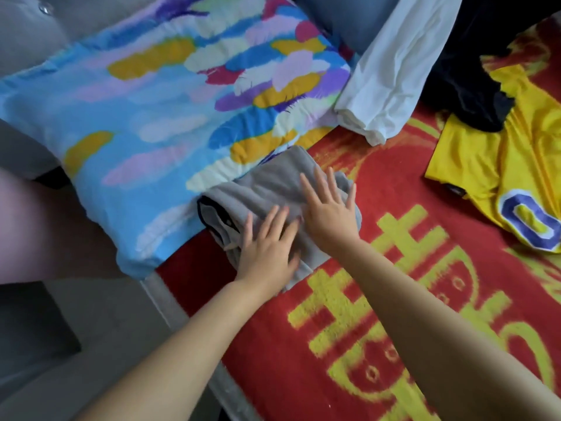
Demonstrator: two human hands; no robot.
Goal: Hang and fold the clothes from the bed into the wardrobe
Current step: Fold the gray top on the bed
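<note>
Head view shows your left hand [267, 250] and right hand [329, 212] flat, fingers straight, gripping nothing, on the folded grey garment [267, 189] on the bed [394, 214]. Press evenly before lifting.

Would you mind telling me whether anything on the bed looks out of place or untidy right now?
Nothing looks damaged. The grey garment is folded under both flat hands, left hand and right hand. The untidy part is at the right: a black garment lies crumpled over a yellow jersey, and a white garment lies loosely rolled beside the pillow.
</note>
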